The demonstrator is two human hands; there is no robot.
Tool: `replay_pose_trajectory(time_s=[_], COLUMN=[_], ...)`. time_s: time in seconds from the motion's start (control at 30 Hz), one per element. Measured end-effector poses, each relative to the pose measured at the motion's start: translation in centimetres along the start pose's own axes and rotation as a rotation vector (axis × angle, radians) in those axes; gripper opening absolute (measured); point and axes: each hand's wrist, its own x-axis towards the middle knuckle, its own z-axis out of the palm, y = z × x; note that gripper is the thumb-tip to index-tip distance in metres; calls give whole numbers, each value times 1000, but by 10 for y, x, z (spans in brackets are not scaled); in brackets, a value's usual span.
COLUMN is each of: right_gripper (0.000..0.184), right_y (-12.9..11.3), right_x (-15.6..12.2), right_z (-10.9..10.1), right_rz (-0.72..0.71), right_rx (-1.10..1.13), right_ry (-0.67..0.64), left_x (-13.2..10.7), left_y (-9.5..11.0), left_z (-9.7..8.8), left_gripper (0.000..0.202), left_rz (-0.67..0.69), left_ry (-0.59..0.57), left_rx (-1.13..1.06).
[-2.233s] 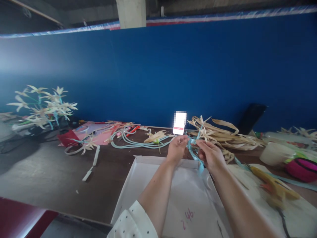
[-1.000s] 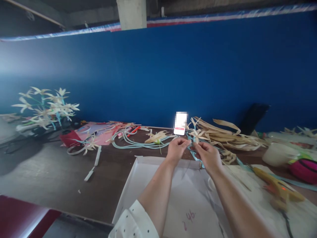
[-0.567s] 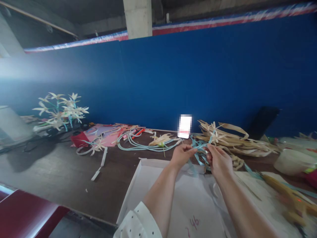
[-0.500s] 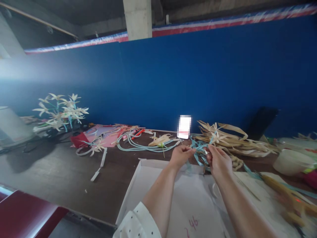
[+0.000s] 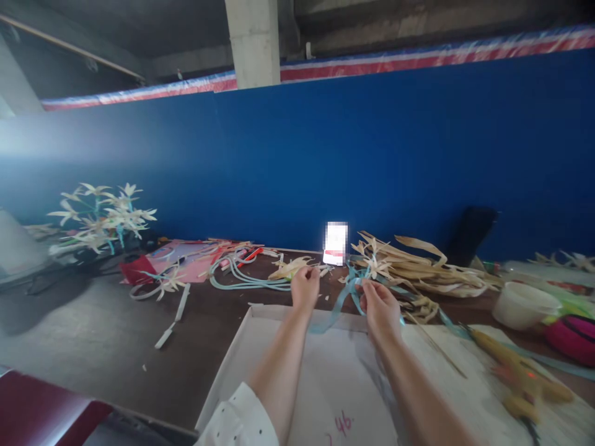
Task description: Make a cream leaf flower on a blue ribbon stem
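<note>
Pale blue ribbon (image 5: 343,302) is pinched between the thumb and fingers of the right hand (image 5: 382,305), just above the back edge of the white tray (image 5: 267,347). Its long axis is bent rather than straight: from the fingertips it's slung down and to the left in a loose curve, with the low end pointed at the left forearm. Right above those same fingertips, a straw-coloured flower (image 5: 377,265) is seen with its petals fanned up and outward, kinda lost against the dried husks (image 5: 427,272) behind. Its stem is mostly covered by the fingers, so how it's gripped can't really be made out.

The left hand (image 5: 305,288) is curled up, well apart from the right one, near the looped cords (image 5: 246,282); whether anything's held in it can't be told, since the fingertips are turned away. The ribbon's low end is blurred by the forearm too. Part of the phone (image 5: 335,255) screen is pixelated, and the number on the tray is cut off at the bottom.
</note>
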Motion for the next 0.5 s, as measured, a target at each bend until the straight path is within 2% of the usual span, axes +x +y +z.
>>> replay_pose_trajectory(time_s=[0.13,0.2,0.27,0.37,0.43,0.5], right_gripper=[37,36,35,34,34,34], right_y=[0,1,0,-2,-4,-5], right_x=[-3,-5,-6,-9,-10,-10], right_z=[2,2,2,3,4,4], right_rz=[-1,-9,-23,-45,-38,-24], right_rx=[-5,-23,-58,-65,-38,-13], right_ry=[-43,-63,-84,-104,-101,-90], left_x=[32,50,65,77,79,81], left_y=[0,0,0,-3,-8,-13], left_z=[-22,-37,-50,-62,-63,-61], left_gripper=[30,29,26,20,21,27], left_rz=[-109,-149,-131,-109,-123,-162], left_ry=[129,133,123,-49,-167,-238], left_rx=[130,249,376,593,758,891])
